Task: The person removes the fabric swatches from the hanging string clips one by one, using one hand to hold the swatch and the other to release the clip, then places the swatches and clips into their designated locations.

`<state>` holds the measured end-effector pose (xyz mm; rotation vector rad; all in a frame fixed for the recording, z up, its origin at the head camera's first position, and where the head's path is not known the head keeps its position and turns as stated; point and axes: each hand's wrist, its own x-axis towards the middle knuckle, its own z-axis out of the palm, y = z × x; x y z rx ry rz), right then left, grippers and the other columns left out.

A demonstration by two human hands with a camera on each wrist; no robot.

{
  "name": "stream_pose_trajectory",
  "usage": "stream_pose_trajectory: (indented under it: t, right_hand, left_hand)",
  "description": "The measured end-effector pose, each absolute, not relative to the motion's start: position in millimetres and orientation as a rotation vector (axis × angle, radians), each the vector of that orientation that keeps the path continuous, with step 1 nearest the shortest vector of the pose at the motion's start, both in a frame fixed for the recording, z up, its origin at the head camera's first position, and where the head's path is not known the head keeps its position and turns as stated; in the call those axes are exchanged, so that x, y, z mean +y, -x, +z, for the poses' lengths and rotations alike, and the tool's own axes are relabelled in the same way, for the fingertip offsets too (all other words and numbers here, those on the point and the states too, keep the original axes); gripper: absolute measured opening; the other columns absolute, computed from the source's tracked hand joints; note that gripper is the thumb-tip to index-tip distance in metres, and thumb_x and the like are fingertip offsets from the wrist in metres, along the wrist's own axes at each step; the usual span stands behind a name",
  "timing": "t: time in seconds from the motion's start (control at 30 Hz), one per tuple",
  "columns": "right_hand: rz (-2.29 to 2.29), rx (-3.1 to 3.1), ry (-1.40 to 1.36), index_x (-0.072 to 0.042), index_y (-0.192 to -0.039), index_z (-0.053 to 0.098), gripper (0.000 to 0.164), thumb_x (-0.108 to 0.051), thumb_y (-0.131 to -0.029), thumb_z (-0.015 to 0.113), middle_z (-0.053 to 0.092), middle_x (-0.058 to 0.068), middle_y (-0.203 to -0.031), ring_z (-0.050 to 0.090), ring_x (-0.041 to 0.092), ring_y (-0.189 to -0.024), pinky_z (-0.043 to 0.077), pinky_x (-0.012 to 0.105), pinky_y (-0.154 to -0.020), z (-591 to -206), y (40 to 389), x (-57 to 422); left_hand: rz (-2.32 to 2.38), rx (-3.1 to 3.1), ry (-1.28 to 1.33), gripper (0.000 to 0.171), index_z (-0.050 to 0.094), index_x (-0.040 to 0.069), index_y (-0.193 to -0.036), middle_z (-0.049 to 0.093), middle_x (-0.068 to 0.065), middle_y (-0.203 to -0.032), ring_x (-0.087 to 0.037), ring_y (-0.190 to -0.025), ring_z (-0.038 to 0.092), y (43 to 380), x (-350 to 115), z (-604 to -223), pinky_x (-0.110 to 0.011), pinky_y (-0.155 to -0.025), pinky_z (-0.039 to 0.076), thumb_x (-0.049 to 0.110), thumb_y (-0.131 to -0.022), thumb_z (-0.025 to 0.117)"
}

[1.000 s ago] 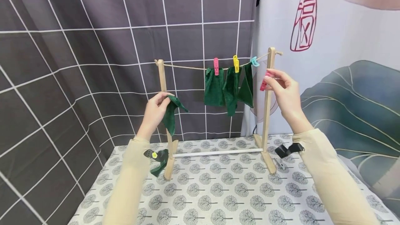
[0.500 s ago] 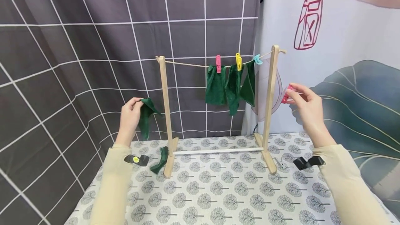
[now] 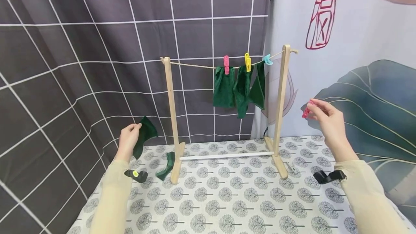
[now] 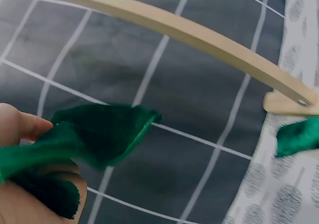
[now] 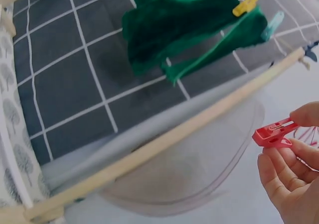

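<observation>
My left hand pinches a small dark green velvety cloth left of the wooden stand. In the left wrist view the cloth droops from between thumb and fingers. To the right of the stand, my right hand holds a pink clothespin between thumb and fingers, seen closely in the right wrist view as a pink clothespin with nothing in its mouth. Three green cloths hang from the rope, with pink, yellow and light blue clothespins on the rope there.
Another green cloth lies on the table by the left foot of the stand. A small greyish clip lies beside the right foot. A white bar joins the posts low down. Checked grey curtain hangs behind.
My left hand has moved left and down, away from the left post, with the cloth. My right hand has moved right and down from the right post, keeping the pink clothespin.
</observation>
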<state>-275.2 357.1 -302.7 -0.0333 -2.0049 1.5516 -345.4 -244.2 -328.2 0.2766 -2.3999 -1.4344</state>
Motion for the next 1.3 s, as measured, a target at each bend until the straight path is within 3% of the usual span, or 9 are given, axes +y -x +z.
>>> stream_pose_trajectory:
  t: [0.2,0.4,0.57,0.67,0.8,0.87,1.0,1.17,1.3]
  right_hand:
    - [1.491,-2.104,0.129,-0.012,-0.136,0.061,0.044,-0.037,-0.1,0.063,0.066,-0.023,-0.092,0.064,-0.006,-0.079,0.044,0.008,-0.076,-323.2,272.2,372.8]
    - [1.365,-2.255,0.187,0.0,-0.142,0.053,0.063,-0.045,-0.099,0.062,0.063,-0.026,-0.087,0.062,-0.007,-0.075,0.041,0.024,-0.079,-351.4,275.4,388.3]
    - [1.246,-2.395,0.234,0.002,-0.144,0.051,0.066,-0.047,-0.099,0.059,0.067,0.01,-0.112,0.058,-0.009,-0.072,0.039,0.036,-0.076,-378.2,276.6,394.1]
    - [1.174,-2.46,0.229,0.004,-0.143,0.051,0.066,-0.046,-0.101,0.058,0.061,0.029,-0.123,0.065,0.004,-0.075,0.041,0.036,-0.072,-392.9,275.1,395.1]
    - [1.118,-2.52,0.215,0.008,-0.14,0.051,0.065,-0.045,-0.102,0.056,0.06,0.033,-0.125,0.07,0.037,-0.09,0.042,0.036,-0.07,-409.1,274.0,397.3]
    - [1.111,-2.545,0.205,0.009,-0.14,0.05,0.065,-0.043,-0.102,0.057,0.059,0.034,-0.124,0.068,0.046,-0.097,0.043,0.035,-0.07,-415.9,273.5,399.0]
    - [1.1,-2.597,0.211,0.011,-0.14,0.048,0.066,-0.042,-0.102,0.057,0.06,0.034,-0.122,0.068,0.045,-0.096,0.049,0.034,-0.068,-428.2,271.8,402.8]
    - [1.114,-2.653,0.239,0.013,-0.14,0.045,0.067,-0.041,-0.102,0.058,0.058,0.035,-0.123,0.068,0.043,-0.094,0.051,0.045,-0.073,-440.7,270.1,404.9]
    - [1.08,-2.681,0.219,0.015,-0.137,0.048,0.063,-0.035,-0.101,0.061,0.063,0.031,-0.112,0.067,0.033,-0.085,0.049,0.038,-0.068,-449.6,270.5,404.5]
  left_hand:
    - [-1.438,-2.415,-0.284,0.043,0.058,-0.008,-0.124,0.056,-0.026,-0.125,-0.033,-0.105,0.052,350.0,-254.3,-354.6,-0.037,-0.087,0.042,0.028,-0.107,0.044]
    - [-1.385,-2.473,-0.285,0.046,0.054,-0.009,-0.132,0.054,-0.032,-0.136,-0.042,-0.123,0.052,351.1,-261.5,-373.2,-0.051,-0.103,0.04,0.028,-0.107,0.043]
    - [-1.29,-2.584,-0.18,0.048,0.052,-0.012,-0.134,0.053,-0.034,-0.137,-0.047,-0.127,0.051,351.8,-267.7,-390.5,-0.054,-0.107,0.039,0.027,-0.108,0.043]
    - [-1.236,-2.624,-0.125,0.046,0.053,-0.014,-0.13,0.055,-0.034,-0.134,-0.048,-0.125,0.053,352.0,-271.3,-401.1,-0.055,-0.105,0.04,0.025,-0.108,0.043]
    - [-1.191,-2.624,-0.131,0.042,0.054,-0.015,-0.127,0.057,-0.036,-0.128,-0.05,-0.119,0.056,352.3,-274.6,-413.2,-0.057,-0.101,0.043,0.021,-0.107,0.044]
    - [-1.178,-2.638,-0.148,0.043,0.052,-0.016,-0.128,0.057,-0.038,-0.127,-0.051,-0.118,0.055,352.1,-274.9,-417.5,-0.057,-0.101,0.043,0.02,-0.107,0.044]
    - [-1.16,-2.683,-0.166,0.045,0.05,-0.016,-0.131,0.056,-0.038,-0.126,-0.052,-0.116,0.055,352.3,-272.8,-423.6,-0.058,-0.101,0.042,0.022,-0.107,0.043]
    - [-1.164,-2.679,-0.167,0.044,0.052,-0.017,-0.129,0.059,-0.037,-0.122,-0.051,-0.112,0.057,354.5,-267.7,-432.4,-0.058,-0.099,0.044,0.021,-0.106,0.044]
    - [-1.196,-2.673,-0.168,0.044,0.052,-0.018,-0.129,0.059,-0.038,-0.12,-0.051,-0.11,0.058,354.8,-264.8,-440.0,-0.057,-0.098,0.045,0.019,-0.106,0.044]
